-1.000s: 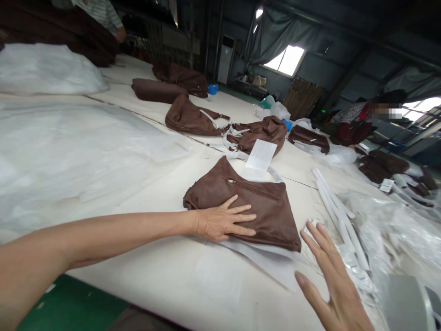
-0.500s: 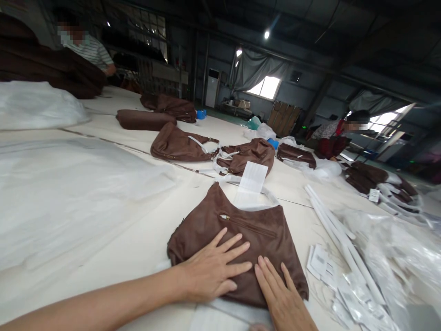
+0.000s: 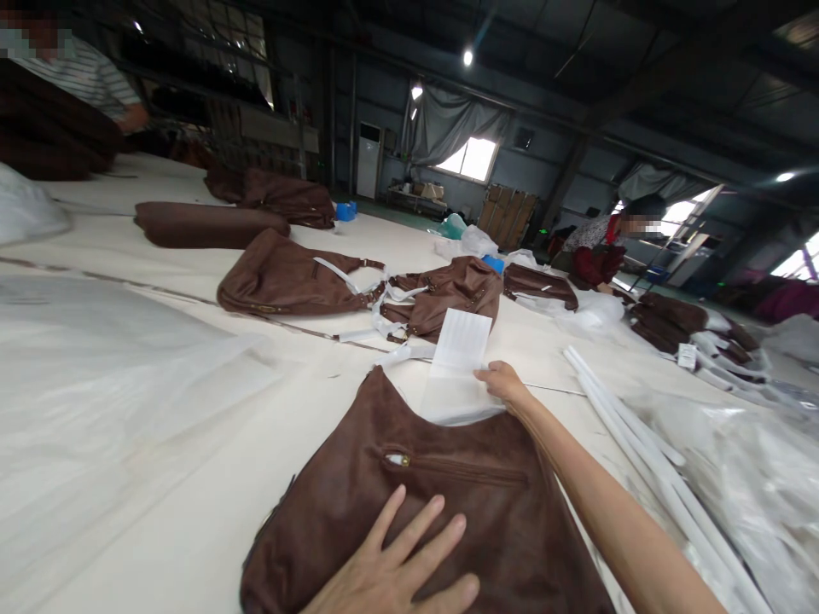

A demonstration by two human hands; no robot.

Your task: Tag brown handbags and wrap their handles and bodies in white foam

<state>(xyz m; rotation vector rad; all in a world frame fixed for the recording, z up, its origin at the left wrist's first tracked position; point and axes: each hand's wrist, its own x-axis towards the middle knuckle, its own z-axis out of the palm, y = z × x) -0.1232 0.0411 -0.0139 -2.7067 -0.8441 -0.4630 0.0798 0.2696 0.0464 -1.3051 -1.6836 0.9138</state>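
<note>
A brown shoulder bag (image 3: 358, 503) lies flat in front of me, with a short zip (image 3: 461, 471) across its upper part. My left hand (image 3: 409, 563) rests on its front below the zip, fingers spread and pressed flat. Beyond the bag's curved opening, my right hand (image 3: 503, 381) is closed where the right side of the white-wrapped bag strap (image 3: 403, 352) runs; the fingers hide most of what they grip. Beside those fingers a white foam sheet (image 3: 461, 345) sticks up out of the opening.
More brown bags (image 3: 287, 281) lie farther back on the white table (image 3: 185, 486). Clear plastic film (image 3: 115, 384) spreads at left. White strips (image 3: 633, 452) and plastic bags (image 3: 735, 460) lie at right. Two co-workers stand across the table, one at left (image 3: 95, 81), one at right (image 3: 595, 243).
My right hand has left the bag's front and reached forward to its strap, closing there. The left hand stays spread on the bag. The bag looks nearer and larger.
</note>
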